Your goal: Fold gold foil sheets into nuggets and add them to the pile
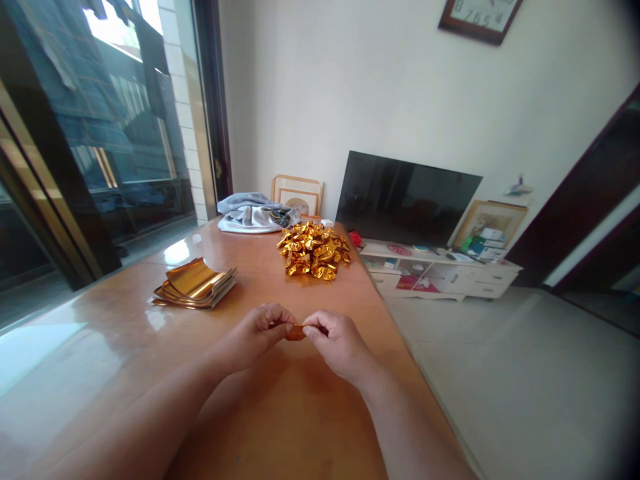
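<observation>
Here, a folded piece of gold foil point(297, 333) sits between the left hand point(265, 331) and right hand point(334, 339), each pinching one end.

Home; living room by its furnishings. 1 large flat-screen TV point(407, 200) over a low white cabinet point(483, 291) with drawers and open shelving. 1 clock point(477, 30) high on a plain pale wall point(320, 87). Framed pictures point(299, 195) propped at its foot. Left: garments point(75, 100) hanging beyond glass. Polished wooden table point(300, 427), soft grey cloth items point(250, 219) heaped at far end. Floor point(500, 360) pale, smooth.
</observation>
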The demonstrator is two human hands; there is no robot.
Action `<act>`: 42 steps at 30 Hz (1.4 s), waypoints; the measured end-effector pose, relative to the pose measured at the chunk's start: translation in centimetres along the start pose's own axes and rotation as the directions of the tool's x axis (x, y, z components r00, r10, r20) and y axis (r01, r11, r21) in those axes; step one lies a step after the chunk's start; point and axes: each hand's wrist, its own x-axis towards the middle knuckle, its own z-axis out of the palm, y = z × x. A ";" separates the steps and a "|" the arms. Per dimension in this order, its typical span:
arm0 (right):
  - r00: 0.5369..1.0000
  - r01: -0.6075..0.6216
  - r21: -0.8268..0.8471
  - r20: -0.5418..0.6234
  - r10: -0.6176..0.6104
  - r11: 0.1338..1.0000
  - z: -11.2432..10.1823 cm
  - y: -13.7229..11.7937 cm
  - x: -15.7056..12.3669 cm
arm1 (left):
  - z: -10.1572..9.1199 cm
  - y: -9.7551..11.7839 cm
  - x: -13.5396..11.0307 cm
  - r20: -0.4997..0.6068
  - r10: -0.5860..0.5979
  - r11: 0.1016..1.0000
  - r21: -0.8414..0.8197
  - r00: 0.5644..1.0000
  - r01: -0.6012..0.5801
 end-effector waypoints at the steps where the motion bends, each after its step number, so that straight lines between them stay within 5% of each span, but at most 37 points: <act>1: 1.000 -0.003 0.003 0.000 0.003 1.000 -0.1 0.0 0.0 | 0.0 0.0 0.0 0.009 -0.008 1.000 -0.018 1.000 0.008; 12: 0.999 -0.031 0.018 0.022 0.031 0.999 -0.1 0.6 0.2 | -0.1 -0.2 0.0 0.097 -0.043 0.975 -0.214 0.994 0.063; 19: 0.998 -0.051 0.025 0.021 0.051 0.998 -0.3 0.7 0.1 | -0.1 -1.1 0.0 -0.012 0.016 0.954 -0.301 1.000 -0.019; 30: 0.995 -0.100 0.064 0.021 0.098 0.993 -0.8 1.1 0.3 | -0.7 -1.0 0.0 -0.011 0.028 0.892 -0.451 1.000 -0.030; 39: 0.992 -0.127 0.089 0.019 0.126 0.988 -0.9 1.2 0.3 | -1.1 0.2 -0.5 -0.111 -0.112 0.931 -0.359 0.987 0.066; 42: 0.992 -0.127 0.103 0.033 0.124 0.987 -0.7 1.0 0.3 | -0.7 0.6 -0.5 -0.066 -0.143 0.942 -0.316 0.988 0.115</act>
